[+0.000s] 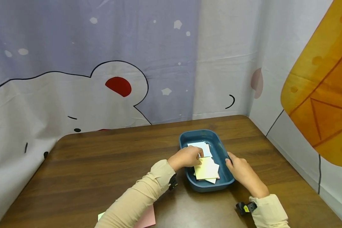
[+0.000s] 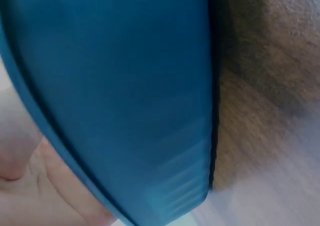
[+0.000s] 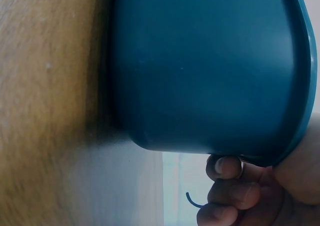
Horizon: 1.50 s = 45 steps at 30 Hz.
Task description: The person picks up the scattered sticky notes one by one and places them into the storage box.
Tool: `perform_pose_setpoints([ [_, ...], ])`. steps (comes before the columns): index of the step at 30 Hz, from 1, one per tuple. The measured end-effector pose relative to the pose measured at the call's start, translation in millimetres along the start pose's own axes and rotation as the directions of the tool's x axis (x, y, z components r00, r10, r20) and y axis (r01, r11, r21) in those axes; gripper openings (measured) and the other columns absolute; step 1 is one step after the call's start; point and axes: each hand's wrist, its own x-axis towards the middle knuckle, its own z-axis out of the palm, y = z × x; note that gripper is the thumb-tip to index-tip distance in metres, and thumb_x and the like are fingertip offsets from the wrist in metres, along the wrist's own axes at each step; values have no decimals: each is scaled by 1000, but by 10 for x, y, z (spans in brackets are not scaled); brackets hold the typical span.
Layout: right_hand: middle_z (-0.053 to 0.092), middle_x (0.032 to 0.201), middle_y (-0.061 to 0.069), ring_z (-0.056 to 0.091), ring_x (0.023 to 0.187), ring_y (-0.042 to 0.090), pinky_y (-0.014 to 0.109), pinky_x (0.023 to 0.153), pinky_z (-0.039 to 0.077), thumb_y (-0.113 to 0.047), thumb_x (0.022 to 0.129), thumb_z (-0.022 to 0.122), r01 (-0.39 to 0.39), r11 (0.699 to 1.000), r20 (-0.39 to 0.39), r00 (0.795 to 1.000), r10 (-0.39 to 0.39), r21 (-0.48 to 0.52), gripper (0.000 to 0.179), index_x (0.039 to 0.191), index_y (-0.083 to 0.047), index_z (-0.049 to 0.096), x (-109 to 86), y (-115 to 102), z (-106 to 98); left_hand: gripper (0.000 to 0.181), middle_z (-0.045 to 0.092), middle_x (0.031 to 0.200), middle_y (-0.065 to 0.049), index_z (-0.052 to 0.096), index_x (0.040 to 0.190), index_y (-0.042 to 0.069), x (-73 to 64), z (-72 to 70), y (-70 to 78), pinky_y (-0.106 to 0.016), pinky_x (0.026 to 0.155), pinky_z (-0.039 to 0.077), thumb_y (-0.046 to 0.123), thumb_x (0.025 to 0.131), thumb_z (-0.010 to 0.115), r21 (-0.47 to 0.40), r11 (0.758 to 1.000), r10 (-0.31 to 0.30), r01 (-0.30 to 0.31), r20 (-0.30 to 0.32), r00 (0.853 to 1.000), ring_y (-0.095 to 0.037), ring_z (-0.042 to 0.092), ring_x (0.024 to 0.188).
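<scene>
A dark blue plastic basin point(image 1: 190, 181) stands on the table with a loose pile of paper notes inside it. On the pile, a yellow paper note point(image 1: 206, 169) lies nearer the front, and pale blue notes point(image 1: 201, 148) lie toward the back. My left hand point(image 1: 188, 156) reaches over the basin's left rim and pinches the yellow note at its upper left edge. My right hand point(image 1: 242, 171) grips the basin's right rim, thumb on top; curled fingertips point(image 3: 231, 168) show below the rim in the right wrist view. Fine detail of the left fingertips is hidden.
Beneath my left forearm, a pink paper point(image 1: 148, 218) and a pale green paper point(image 1: 100, 216) lie at the front of the wooden table point(image 1: 102, 164). A printed curtain point(image 1: 171, 63) hangs behind the table and along its right side.
</scene>
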Motion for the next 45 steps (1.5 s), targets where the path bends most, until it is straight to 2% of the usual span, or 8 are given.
perform_pose_setpoints([
  [5, 53, 125, 38, 57, 109, 51, 60, 89, 46, -14, 99, 44, 5, 1000, 2, 1000, -5, -6, 45, 135, 14, 43, 23, 13, -3, 22, 71, 106, -7, 66, 111, 7, -39, -92, -44, -23, 80, 49, 16, 91, 65, -88, 994, 65, -67, -32, 997, -16, 65, 97],
  [9, 52, 125, 38, 56, 109, 52, 61, 90, 45, -14, 99, 44, 9, 1000, 9, 1000, -9, -7, 46, 135, 14, 42, 47, 31, -4, 25, 68, 116, -10, 63, 117, 8, -114, -189, -91, -26, 85, 51, 16, 93, 63, -167, 982, 74, -86, -80, 994, -19, 64, 105],
  [13, 51, 125, 39, 55, 110, 53, 61, 90, 45, -14, 99, 42, 14, 1000, 22, 1000, -14, -6, 46, 135, 15, 41, 69, 55, -11, 26, 68, 114, -10, 63, 118, 10, -226, -292, -131, -26, 82, 51, 17, 93, 63, -203, 977, 44, -66, -109, 993, -18, 64, 101],
  [19, 50, 126, 40, 54, 110, 54, 62, 89, 44, -14, 99, 42, 19, 1000, 35, 999, -19, -13, 47, 135, 15, 40, 94, 101, -40, 25, 69, 108, -7, 62, 117, 13, -402, -386, -196, -25, 78, 50, 19, 92, 64, -220, 975, -8, -12, -89, 996, -16, 63, 96],
  [23, 49, 126, 41, 52, 112, 55, 63, 90, 43, -15, 99, 41, 21, 1000, 40, 999, -20, -16, 47, 135, 16, 39, 103, 139, -65, 25, 69, 108, -6, 63, 116, 14, -496, -384, -246, -27, 81, 50, 20, 92, 66, -222, 975, -34, 13, -93, 995, -16, 62, 96],
  [29, 48, 127, 41, 51, 113, 56, 64, 91, 42, -15, 100, 41, 21, 1000, 40, 999, -21, -19, 48, 136, 16, 38, 89, 216, -108, 28, 70, 106, -6, 64, 115, 9, -633, -345, -309, -26, 80, 51, 17, 89, 67, -243, 970, -43, 15, -107, 993, -16, 64, 93],
  [37, 49, 124, 43, 51, 111, 57, 64, 90, 42, -14, 99, 41, 41, 999, 13, 999, -41, -27, 47, 133, 18, 40, 64, 303, -166, 31, 68, 108, -8, 63, 116, 8, -833, -292, -389, -33, 84, 51, 18, 87, 70, -235, 971, -65, 42, -91, 994, -22, 64, 96],
  [45, 49, 124, 42, 50, 112, 57, 65, 91, 41, -14, 100, 42, 28, 999, 16, 1000, -27, -27, 46, 134, 17, 40, 68, 372, -195, 38, 67, 112, -13, 62, 120, 5, -991, -234, -449, -36, 85, 51, 20, 86, 72, -249, 965, -87, 75, -36, 996, -24, 63, 99],
])
